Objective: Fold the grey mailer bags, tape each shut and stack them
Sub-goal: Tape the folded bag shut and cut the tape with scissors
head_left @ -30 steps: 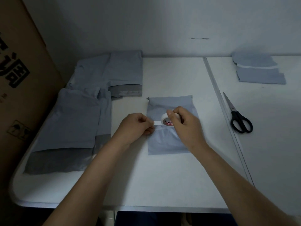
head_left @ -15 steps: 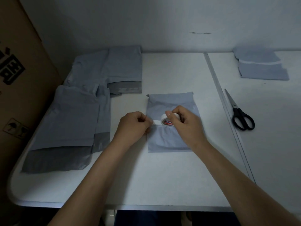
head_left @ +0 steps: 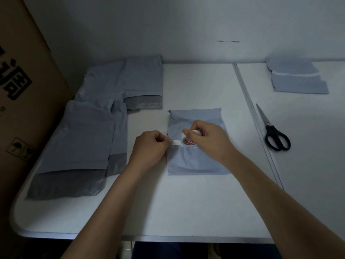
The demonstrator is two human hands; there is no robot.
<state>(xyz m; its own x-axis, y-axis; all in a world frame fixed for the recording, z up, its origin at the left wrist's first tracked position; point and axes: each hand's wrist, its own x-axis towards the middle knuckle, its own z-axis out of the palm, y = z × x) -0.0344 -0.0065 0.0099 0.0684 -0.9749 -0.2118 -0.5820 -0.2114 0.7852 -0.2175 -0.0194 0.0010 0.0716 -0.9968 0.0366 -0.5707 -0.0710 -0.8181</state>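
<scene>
A folded grey mailer bag [head_left: 197, 163] lies flat in the middle of the white table [head_left: 186, 208]. Over it my right hand [head_left: 209, 140] grips a small white tape roll [head_left: 188, 140] with a red label. My left hand [head_left: 151, 146] pinches the free end of the tape strip [head_left: 177, 142], which stretches a short way from the roll across the bag's left part. Several unfolded grey mailer bags [head_left: 89, 139] lie spread at the left. A stack of folded bags [head_left: 298, 79] sits at the far right.
Black-handled scissors [head_left: 274, 135] lie right of the table seam [head_left: 252, 113], blades pointing away. A big cardboard box [head_left: 24, 90] stands against the table's left side. A wall closes the back edge.
The hands have hardly moved. The pulled tape strip between the left fingers and the roll is slightly longer. The camera has shifted a little.
</scene>
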